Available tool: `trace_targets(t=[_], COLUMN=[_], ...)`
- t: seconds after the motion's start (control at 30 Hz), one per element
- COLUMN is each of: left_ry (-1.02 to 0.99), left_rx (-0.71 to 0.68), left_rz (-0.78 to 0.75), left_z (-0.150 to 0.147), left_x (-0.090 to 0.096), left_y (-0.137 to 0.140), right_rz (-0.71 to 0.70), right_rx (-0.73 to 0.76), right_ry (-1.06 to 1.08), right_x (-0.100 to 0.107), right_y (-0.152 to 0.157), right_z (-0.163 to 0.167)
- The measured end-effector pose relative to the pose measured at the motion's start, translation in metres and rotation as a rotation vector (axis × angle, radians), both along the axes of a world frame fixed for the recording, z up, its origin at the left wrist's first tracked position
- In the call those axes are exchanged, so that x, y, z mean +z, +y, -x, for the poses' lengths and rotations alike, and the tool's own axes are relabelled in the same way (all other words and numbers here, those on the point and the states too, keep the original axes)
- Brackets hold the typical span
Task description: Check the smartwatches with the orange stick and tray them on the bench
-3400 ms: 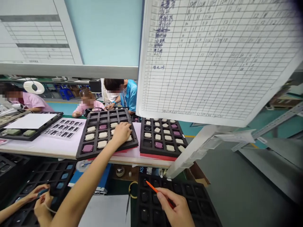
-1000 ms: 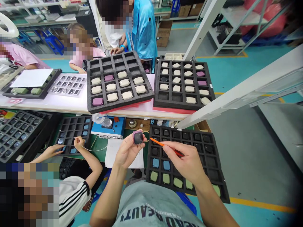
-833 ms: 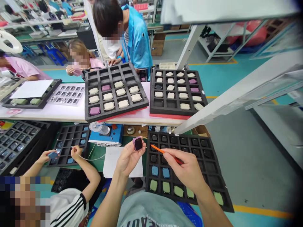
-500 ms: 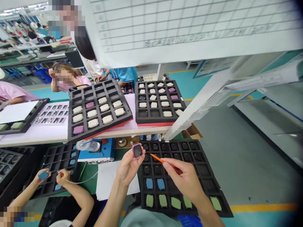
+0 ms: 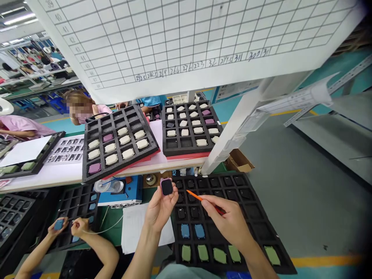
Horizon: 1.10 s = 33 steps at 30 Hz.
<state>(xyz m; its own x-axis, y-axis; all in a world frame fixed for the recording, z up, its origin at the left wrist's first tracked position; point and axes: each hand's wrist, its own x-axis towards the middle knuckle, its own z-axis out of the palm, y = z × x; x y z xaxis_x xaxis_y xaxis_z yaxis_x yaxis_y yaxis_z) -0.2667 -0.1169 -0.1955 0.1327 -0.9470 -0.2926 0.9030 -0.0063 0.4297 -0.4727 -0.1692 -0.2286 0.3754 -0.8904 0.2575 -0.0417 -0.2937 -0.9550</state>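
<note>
My left hand (image 5: 161,209) is closed around the edges of a pink-framed smartwatch body (image 5: 166,187), its dark screen turned toward me. My right hand (image 5: 229,219) grips a thin orange pen-like tool (image 5: 194,195), its pointed tip aimed left, apart from the watch. Under both hands lies a black foam tray (image 5: 254,211) with square pockets. Dark watch bodies (image 5: 194,212) fill several back pockets; blue pieces (image 5: 199,231) and green pieces (image 5: 220,255) sit nearer me. My right hand and forearm hide part of this tray.
A shelf holds two tilted black trays (image 5: 132,126) (image 5: 190,146) with cream and purple cases. A white post (image 5: 232,130) and hanging grid sheet (image 5: 174,42) stand close ahead. At left, a co-worker's hands (image 5: 80,227) hold a blue piece and a thin white cord.
My view has shifted, and the hanging sheet covers more of the upper left. The watch's screen faces me more squarely. Both hands keep their holds.
</note>
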Motion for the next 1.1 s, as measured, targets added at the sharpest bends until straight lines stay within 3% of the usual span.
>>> trace_targets(t=[0.33,0.43,0.53,0.7,0.8,0.9,1.1], left_ry=[-0.003,-0.104,-0.532,-1.982,-2.548,-2.732,-2.794], left_rx=[0.042,0.011,0.024,0.166,-0.053,-0.246,-0.225], left_rz=[0.016,0.043,0.076,0.185,0.062,-0.056,-0.176], left_z=[0.004,0.003,-0.006,-0.035,-0.050,-0.056,-0.054], left_x=[0.002,-0.001,0.004,0.037,0.050,0.052,0.065], left_y=[0.007,0.007,-0.018,-0.118,-0.167,-0.186,-0.218], right_rz=[-0.013,-0.013,-0.022,-0.049,-0.059,-0.061,-0.108], right_rx=[-0.001,-0.003,0.003,0.038,0.045,0.023,-0.005], right_ry=[0.010,0.009,-0.007,0.003,0.007,-0.011,0.010], right_x=[-0.003,-0.003,-0.003,-0.005,-0.007,-0.008,-0.007], right_y=[0.003,0.002,0.000,-0.002,-0.003,-0.007,-0.019], right_z=[0.003,0.004,0.005,0.004,0.003,0.006,0.016])
